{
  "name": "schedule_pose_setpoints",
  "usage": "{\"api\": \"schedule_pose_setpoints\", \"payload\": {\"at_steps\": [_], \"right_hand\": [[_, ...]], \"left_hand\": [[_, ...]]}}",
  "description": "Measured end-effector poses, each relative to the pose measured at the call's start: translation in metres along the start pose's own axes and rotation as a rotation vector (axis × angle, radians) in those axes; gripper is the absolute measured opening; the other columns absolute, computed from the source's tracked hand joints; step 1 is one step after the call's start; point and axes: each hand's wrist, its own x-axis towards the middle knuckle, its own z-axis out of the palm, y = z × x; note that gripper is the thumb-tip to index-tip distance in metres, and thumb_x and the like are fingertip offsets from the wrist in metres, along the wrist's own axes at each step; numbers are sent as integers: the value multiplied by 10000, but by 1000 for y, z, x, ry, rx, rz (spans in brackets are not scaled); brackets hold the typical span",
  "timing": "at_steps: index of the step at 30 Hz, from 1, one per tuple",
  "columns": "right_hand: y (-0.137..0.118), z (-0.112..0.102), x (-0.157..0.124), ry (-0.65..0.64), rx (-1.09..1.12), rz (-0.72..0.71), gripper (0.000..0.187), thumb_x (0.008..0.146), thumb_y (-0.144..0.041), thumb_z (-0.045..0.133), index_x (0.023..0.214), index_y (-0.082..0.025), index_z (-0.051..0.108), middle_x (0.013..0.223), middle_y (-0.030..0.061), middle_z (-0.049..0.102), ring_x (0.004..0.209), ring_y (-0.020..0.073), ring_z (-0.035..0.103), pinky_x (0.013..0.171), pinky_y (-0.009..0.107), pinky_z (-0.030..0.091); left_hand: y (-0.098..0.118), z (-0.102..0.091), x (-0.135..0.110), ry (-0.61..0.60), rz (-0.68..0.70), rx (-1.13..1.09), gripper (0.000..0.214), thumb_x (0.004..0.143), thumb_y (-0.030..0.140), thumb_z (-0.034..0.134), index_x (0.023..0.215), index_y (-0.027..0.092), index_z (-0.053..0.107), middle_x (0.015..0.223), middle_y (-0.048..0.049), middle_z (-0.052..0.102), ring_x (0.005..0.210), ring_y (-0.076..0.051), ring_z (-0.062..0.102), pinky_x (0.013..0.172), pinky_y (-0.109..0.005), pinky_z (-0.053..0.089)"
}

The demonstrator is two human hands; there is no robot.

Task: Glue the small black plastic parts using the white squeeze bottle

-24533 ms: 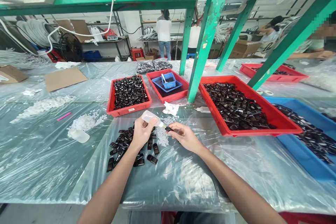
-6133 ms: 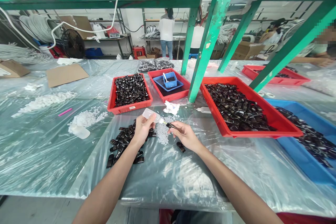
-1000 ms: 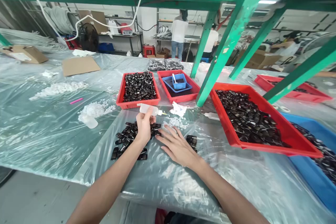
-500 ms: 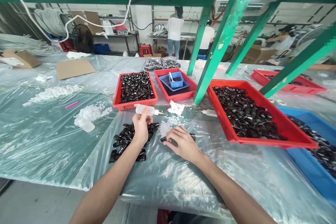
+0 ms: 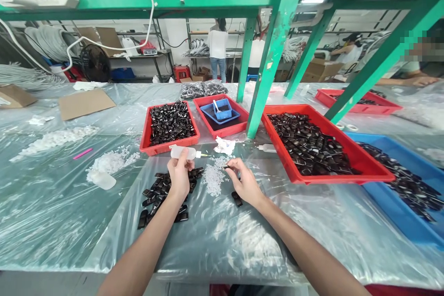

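My left hand [image 5: 178,176] is closed round a small translucent squeeze bottle [image 5: 182,151] with its thin nozzle pointing right. My right hand [image 5: 243,181] pinches a small black plastic part [image 5: 227,166] raised a little above the table. Under my left hand lies a loose pile of black parts [image 5: 160,193]. Between my hands sits a heap of small white pieces [image 5: 212,176]. One black part [image 5: 237,199] lies on the plastic sheet by my right wrist.
Red trays [image 5: 169,145] [image 5: 348,144] of black parts stand behind and to the right. A red tray holds a blue dish [image 5: 220,112]. A blue tray [image 5: 412,171] sits far right. Green frame legs [image 5: 265,69] rise mid-table. A second bottle [image 5: 103,179] lies left, and people work nearby.
My right hand, flat on the table a second ago, has closed on a black part and lifted it toward the bottle's nozzle. The left hand keeps holding the bottle.
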Motion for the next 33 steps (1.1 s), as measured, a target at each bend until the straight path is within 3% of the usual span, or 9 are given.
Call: {"api": "schedule_pose_setpoints", "payload": {"at_steps": [4, 8, 12, 19, 22, 25, 30, 33], "right_hand": [[0, -1, 0, -30, 44, 41, 96, 1007, -348, 408, 1029, -256, 419, 780, -19, 593, 601, 163, 519, 621, 288, 418], [-4, -2, 1, -56, -32, 65, 82, 957, -290, 413, 915, -250, 471, 630, -61, 442, 509, 143, 391, 550, 271, 347], [-8, 0, 2, -82, -138, 67, 140, 874, -252, 474, 742, -237, 518, 586, -47, 441, 514, 135, 391, 543, 257, 333], [-11, 6, -1, -131, -256, 50, 176, 839, -217, 522, 679, -236, 590, 553, -42, 474, 498, 131, 406, 553, 246, 340], [-11, 5, -1, -137, -222, 61, 202, 896, -288, 532, 743, -243, 657, 590, -27, 532, 520, 140, 454, 576, 249, 372], [-9, 2, 0, -122, -150, 79, 196, 919, -375, 564, 970, -250, 707, 643, -23, 566, 546, 148, 480, 596, 258, 393], [4, -3, 3, 1, 159, 128, 304, 985, -349, 416, 1177, -214, 611, 625, -52, 445, 502, 130, 396, 508, 251, 328], [11, -2, 6, 37, 325, 119, 306, 984, -377, 443, 1227, -221, 544, 840, 2, 593, 558, 124, 507, 518, 256, 381]], "left_hand": [[0, 0, -1, 0, -5, 7, 371, 716, 484, 780, 727, 168, 587, 532, 43, 522, 442, -81, 442, 458, -229, 308], [0, 0, -1, -8, -1, 7, 376, 733, 496, 771, 714, 172, 579, 523, 42, 518, 440, -84, 443, 458, -230, 309], [-2, -1, -1, -14, -2, 0, 374, 727, 476, 786, 696, 172, 570, 517, 41, 516, 437, -79, 436, 456, -226, 307], [-2, 0, -1, -18, 6, -8, 385, 731, 487, 795, 708, 168, 581, 522, 40, 524, 435, -76, 431, 457, -227, 312], [-2, 0, -1, -17, 4, 2, 382, 731, 485, 790, 705, 171, 575, 521, 41, 523, 431, -78, 433, 454, -229, 310], [-3, 0, -1, -13, 2, 7, 388, 727, 488, 793, 704, 170, 572, 522, 41, 525, 428, -78, 431, 454, -229, 311], [-3, 0, -1, -19, 11, -3, 398, 730, 493, 800, 697, 167, 574, 529, 38, 527, 435, -76, 427, 457, -226, 314], [-4, -1, -1, -38, 1, -10, 394, 737, 486, 796, 689, 167, 571, 534, 35, 527, 444, -77, 428, 459, -225, 313]]}}
